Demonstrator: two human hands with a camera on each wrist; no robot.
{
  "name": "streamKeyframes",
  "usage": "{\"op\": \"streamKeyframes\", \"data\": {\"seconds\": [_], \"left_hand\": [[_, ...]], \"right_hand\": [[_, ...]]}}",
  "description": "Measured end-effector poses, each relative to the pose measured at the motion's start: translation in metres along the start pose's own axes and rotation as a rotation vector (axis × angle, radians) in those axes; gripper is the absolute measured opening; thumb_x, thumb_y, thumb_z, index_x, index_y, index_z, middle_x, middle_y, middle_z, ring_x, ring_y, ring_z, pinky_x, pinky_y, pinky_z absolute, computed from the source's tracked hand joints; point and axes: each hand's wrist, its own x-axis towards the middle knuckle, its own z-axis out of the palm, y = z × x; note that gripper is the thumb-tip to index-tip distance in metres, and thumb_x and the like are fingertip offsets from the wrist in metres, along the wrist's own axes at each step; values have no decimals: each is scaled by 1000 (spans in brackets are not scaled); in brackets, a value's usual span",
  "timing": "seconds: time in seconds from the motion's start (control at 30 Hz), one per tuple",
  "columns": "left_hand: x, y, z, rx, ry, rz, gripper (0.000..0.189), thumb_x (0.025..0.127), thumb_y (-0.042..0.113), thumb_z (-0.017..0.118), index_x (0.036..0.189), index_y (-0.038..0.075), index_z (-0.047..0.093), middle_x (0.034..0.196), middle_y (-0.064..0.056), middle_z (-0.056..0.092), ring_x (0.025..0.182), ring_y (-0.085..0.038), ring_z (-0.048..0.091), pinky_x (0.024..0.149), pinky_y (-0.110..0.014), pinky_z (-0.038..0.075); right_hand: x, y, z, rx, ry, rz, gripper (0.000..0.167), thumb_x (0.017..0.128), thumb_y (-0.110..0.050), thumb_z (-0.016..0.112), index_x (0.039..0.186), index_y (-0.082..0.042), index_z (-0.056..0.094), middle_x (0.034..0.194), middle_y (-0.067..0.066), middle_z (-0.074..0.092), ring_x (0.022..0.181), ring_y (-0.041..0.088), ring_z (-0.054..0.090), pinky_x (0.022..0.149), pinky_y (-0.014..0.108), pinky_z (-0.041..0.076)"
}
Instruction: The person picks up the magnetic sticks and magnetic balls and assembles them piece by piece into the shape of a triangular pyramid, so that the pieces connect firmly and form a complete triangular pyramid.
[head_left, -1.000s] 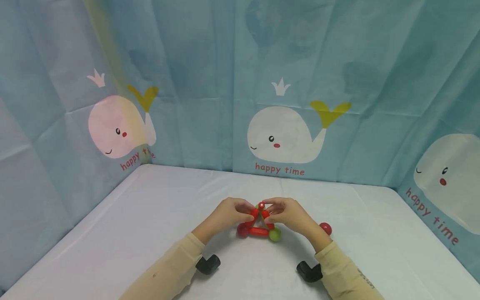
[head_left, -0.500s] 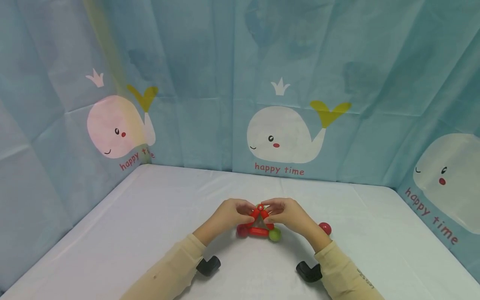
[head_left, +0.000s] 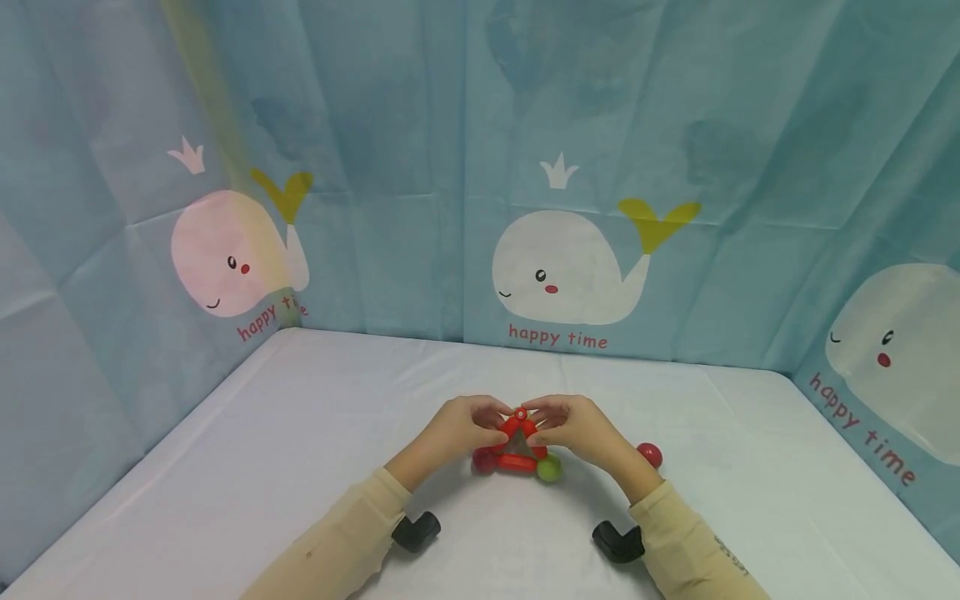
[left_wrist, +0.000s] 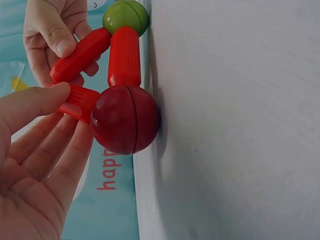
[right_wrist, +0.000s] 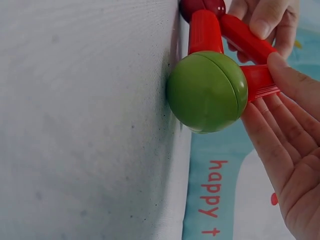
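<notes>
Red rods and toy balls form a triangle standing on the table between the two hands. A dark red ball (left_wrist: pixel 125 120) sits at its lower left corner and a green ball (right_wrist: pixel 207 92) at the lower right, joined by a bottom red rod (head_left: pixel 517 462). My left hand (head_left: pixel 472 423) pinches the left slanted rod (left_wrist: pixel 80 102) between thumb and fingers. The right slanted rod (right_wrist: pixel 259 82) is pinched likewise by my right hand (head_left: pixel 573 425). At the apex, a red rod end (head_left: pixel 521 413) faces the head camera; what lies behind it is mostly hidden.
Another red ball (head_left: pixel 649 455) lies beyond the right forearm. Two black elbow-shaped pieces (head_left: pixel 417 532) show beside the sleeves, one at each forearm. A white cloth covers the table (head_left: pixel 337 400), and a blue whale-print curtain (head_left: pixel 405 250) hangs behind and at the sides.
The apex has shifted slightly and the upper rods look shorter in the head view; the green glimpsed behind the apex earlier is now out of sight. Both hands keep their holds, nearly still.
</notes>
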Motion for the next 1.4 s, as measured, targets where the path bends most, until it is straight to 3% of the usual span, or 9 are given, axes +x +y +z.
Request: {"op": "streamKeyframes", "data": {"seconds": [0.5, 0.93, 1.4], "left_hand": [[-2, 3, 0, -19, -1, -19, 29, 85, 14, 76, 113, 13, 70, 99, -3, 74, 93, -16, 69, 82, -34, 58], [-2, 1, 1, 13, -1, 21, 28, 86, 14, 75, 113, 10, 70, 100, -3, 75, 93, -16, 69, 80, -32, 58], [-2, 1, 1, -2, 3, 21, 31, 86, 15, 76, 116, 16, 71, 100, -2, 75, 97, -18, 68, 79, -33, 59]], "right_hand": [[-1, -1, 0, 5, 11, 7, 43, 83, -17, 81, 124, -10, 69, 106, 8, 76, 97, 20, 71, 84, 36, 59], [0, 1, 0, 0, 15, -7, 42, 84, -19, 80, 124, -11, 69, 107, 9, 75, 100, 22, 71, 87, 38, 59], [-1, -1, 1, -1, 18, -5, 39, 84, -15, 79, 121, -9, 70, 105, 8, 76, 101, 23, 72, 87, 38, 59]]}}
